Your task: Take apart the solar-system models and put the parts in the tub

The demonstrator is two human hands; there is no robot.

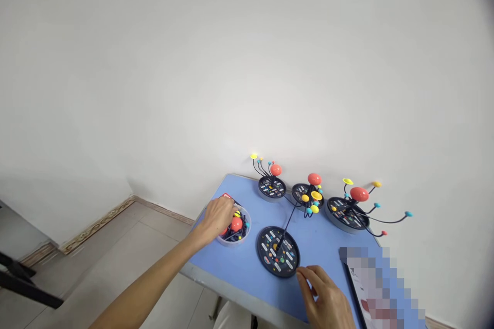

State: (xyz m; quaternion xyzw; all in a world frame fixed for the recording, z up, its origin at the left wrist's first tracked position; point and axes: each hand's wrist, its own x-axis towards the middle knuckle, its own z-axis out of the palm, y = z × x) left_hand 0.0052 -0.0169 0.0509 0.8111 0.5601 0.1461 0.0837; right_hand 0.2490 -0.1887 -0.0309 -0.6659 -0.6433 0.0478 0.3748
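My left hand (217,217) reaches over a clear round tub (249,226). Its fingers curl down at the tub's rim, and the fingertips are hidden. Inside the tub lie a red ball (236,224), black rods and small yellow and blue pieces. In front of me is a round black base (272,262) with printed labels and a thin black rod (286,226) rising from its middle. My right hand (326,295) is closed in a pinch at the base's near right rim, thumb and finger together.
Along the wall side of the blue table (239,272) stand three planet models, a left one (272,193), a middle one (298,193) and a right one (345,221) with arms spreading outward. A dark-edged, partly blurred flat object (357,282) lies at the right.
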